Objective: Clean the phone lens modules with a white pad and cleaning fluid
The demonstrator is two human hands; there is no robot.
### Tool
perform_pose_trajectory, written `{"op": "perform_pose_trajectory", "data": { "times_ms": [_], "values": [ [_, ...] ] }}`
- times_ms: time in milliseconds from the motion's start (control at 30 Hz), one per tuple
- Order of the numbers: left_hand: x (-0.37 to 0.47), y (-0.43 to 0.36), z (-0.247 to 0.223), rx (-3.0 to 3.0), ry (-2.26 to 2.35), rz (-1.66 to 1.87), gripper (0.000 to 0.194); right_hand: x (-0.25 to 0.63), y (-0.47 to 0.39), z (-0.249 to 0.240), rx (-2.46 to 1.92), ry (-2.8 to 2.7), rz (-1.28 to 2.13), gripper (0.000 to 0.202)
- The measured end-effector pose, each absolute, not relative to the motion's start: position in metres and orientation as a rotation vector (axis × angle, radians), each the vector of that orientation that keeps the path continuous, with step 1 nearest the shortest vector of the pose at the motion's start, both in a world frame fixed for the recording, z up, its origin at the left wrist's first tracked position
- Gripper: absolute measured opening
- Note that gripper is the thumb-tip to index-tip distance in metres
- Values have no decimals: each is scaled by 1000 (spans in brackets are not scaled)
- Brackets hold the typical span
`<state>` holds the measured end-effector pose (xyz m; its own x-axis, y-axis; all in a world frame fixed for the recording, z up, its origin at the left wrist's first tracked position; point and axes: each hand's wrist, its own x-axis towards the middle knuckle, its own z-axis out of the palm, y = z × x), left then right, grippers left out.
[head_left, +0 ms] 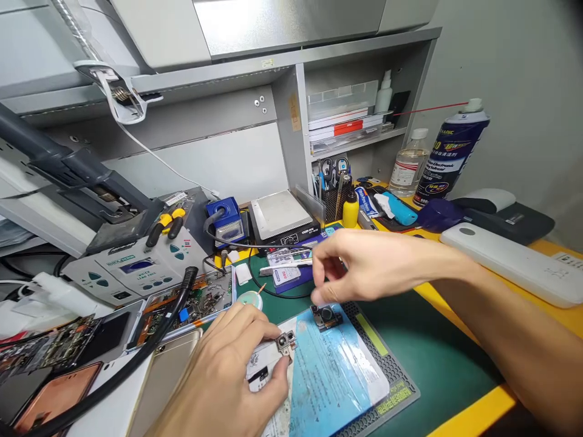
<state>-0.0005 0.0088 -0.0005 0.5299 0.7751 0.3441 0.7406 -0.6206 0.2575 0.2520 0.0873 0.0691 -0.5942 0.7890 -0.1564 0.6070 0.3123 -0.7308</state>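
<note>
Thumb and forefinger of the left hand (237, 358) are pinching a dual-lens camera module (285, 342) over a blue-and-white sheet (332, 370). The right hand (364, 267) is bunching its fingertips at a larger camera module (326, 315) lying on the blue part; whether they are gripping it, I cannot tell.

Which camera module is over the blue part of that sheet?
The module just below the right hand; the other module, farther left, is between thumb and fingers of the left hand.
</note>
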Motion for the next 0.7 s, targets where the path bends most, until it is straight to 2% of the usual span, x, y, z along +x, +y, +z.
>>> {"op": "perform_pose_trajectory", "data": {
  "times_ms": [233,700],
  "values": [
    [-5,7,-3,2676,1318,685,14,256,84,65,-1354,-2776,910,29],
    [-7,5,-4,2661,1285,713,16,245,84,63,-1328,-2879,842,29]
  ]
}}
